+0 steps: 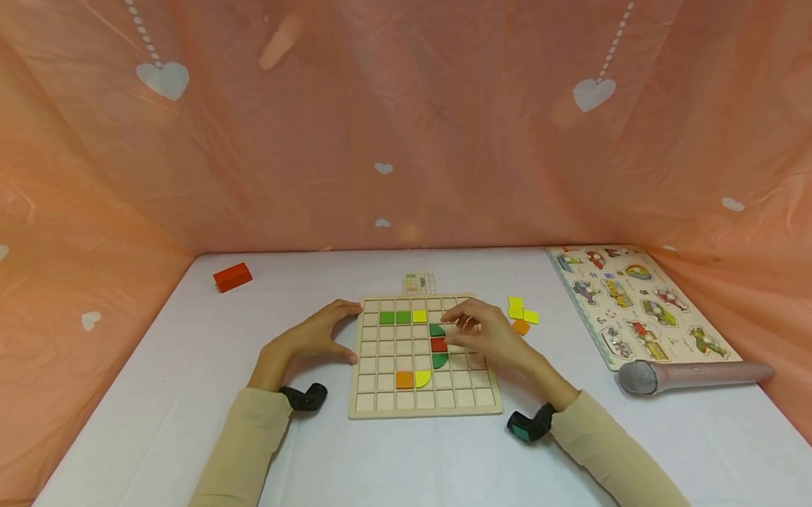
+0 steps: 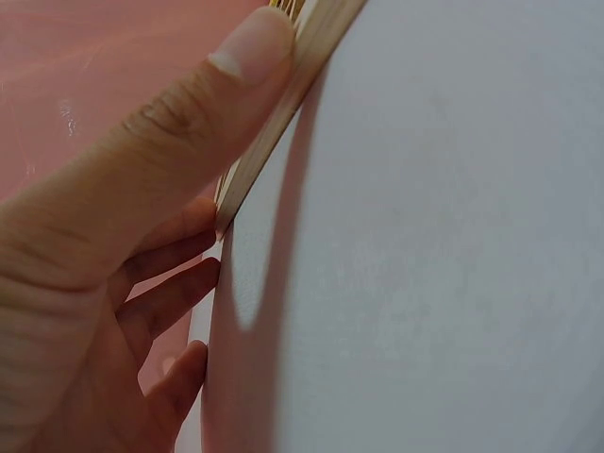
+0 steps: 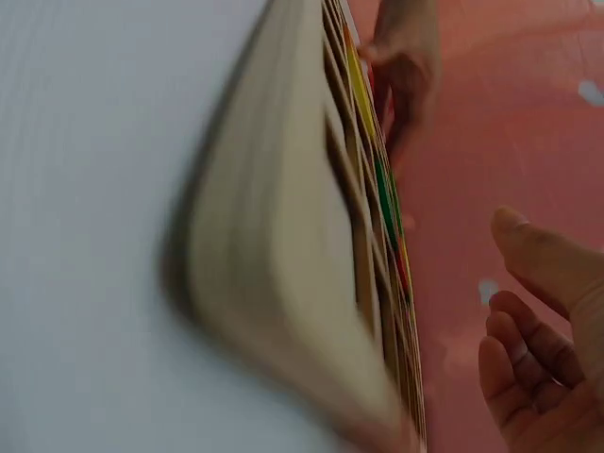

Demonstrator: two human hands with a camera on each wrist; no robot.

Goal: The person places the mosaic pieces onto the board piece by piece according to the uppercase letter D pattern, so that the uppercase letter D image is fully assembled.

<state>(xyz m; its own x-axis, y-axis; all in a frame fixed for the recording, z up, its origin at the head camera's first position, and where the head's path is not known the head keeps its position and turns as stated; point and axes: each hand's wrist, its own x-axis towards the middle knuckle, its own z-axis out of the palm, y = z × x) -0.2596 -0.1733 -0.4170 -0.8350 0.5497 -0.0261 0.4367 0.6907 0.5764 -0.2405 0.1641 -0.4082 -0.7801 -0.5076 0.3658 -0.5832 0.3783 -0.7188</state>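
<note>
A wooden grid board point(image 1: 365, 401) lies on the white table. My left hand point(image 1: 314, 332) rests at its left side, the thumb point(image 2: 250, 52) touching the edge in the left wrist view and the other fingers further along. Over the right half of the board hovers my right hand point(image 1: 489, 335); its loosely bent fingers hold nothing visible. Beside those fingertips sit a green quarter-circle tile point(image 1: 436, 330), a red square tile point(image 1: 439, 345) and another green quarter-circle tile point(image 1: 439, 360). Green squares point(image 1: 395, 317) and a yellow square point(image 1: 419, 316) fill cells higher up. Lower are an orange square point(image 1: 404, 379) and a yellow quarter-circle point(image 1: 423, 378).
Loose yellow tiles point(image 1: 515, 309) and an orange tile point(image 1: 520, 328) lie right of the board. A small pattern card point(image 1: 418, 283) is behind it. A red block point(image 1: 233, 277) sits far left; a picture puzzle point(image 1: 608, 305) and a microphone point(image 1: 697, 376) are at right.
</note>
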